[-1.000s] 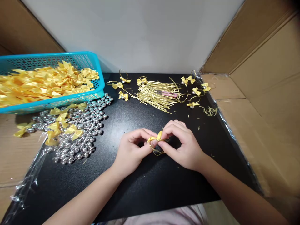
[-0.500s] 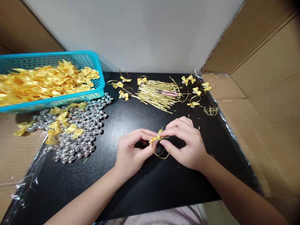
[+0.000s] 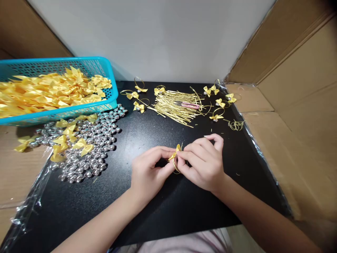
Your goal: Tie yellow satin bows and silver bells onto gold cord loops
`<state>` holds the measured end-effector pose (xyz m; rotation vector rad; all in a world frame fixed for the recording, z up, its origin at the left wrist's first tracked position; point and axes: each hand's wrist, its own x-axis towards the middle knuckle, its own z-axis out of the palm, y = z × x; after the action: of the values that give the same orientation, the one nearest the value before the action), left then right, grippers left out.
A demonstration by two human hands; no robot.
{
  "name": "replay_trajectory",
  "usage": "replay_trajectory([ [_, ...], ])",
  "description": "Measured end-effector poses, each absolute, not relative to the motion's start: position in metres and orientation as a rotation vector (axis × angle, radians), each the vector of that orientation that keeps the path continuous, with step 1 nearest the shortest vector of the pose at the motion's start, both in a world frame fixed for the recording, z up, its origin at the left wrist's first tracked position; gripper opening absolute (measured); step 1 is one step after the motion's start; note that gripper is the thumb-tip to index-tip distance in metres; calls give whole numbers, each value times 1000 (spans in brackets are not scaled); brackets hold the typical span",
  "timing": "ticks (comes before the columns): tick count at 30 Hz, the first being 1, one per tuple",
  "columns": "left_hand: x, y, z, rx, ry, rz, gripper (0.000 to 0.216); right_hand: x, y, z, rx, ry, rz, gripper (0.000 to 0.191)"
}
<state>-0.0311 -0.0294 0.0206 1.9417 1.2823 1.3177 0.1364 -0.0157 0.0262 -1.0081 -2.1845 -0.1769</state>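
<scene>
Between my two hands, low over the black tabletop [image 3: 158, 211], is a yellow ribbon bow [image 3: 172, 156] with a loop of gold twist tie [image 3: 176, 168] hanging below it. My left hand [image 3: 151, 168] pinches the bow from the left with thumb and fingertips. From the right, my right hand [image 3: 202, 161] pinches at the bow and tie with thumb and index finger, its little finger raised and curled. The fingertips hide the spot where tie and bow meet. Whether a silver bead is among them I cannot tell.
A turquoise basket [image 3: 114, 88] full of yellow bows stands at the back left. Silver beads [image 3: 86, 165] with several bows on them spread before it. Gold twist ties [image 3: 171, 109] lie at the back under pink-handled snips [image 3: 191, 105], between finished-looking bow loops [image 3: 217, 116]. Tie scraps [image 3: 236, 124] lie right.
My right hand has moved left, closer to my left hand, and its outer fingers have lifted. The gold loop below the bow now looks smaller and is partly covered by the fingers.
</scene>
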Motion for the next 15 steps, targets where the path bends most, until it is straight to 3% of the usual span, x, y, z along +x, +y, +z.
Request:
replay_trajectory([
  [6, -32, -28, 20, 1913, 1306, 1278, 7, 134, -15, 24, -1026, -2174, -92, 17],
  [13, -33, -26, 21, 1864, 1338, 1281, 8, 133, -14, 27, -1102, -2183, 113, 4],
  [15, -33, -25, 20, 1854, 1347, 1282, 8, 133, -14, 28, -1141, -2152, 190, 9],
])
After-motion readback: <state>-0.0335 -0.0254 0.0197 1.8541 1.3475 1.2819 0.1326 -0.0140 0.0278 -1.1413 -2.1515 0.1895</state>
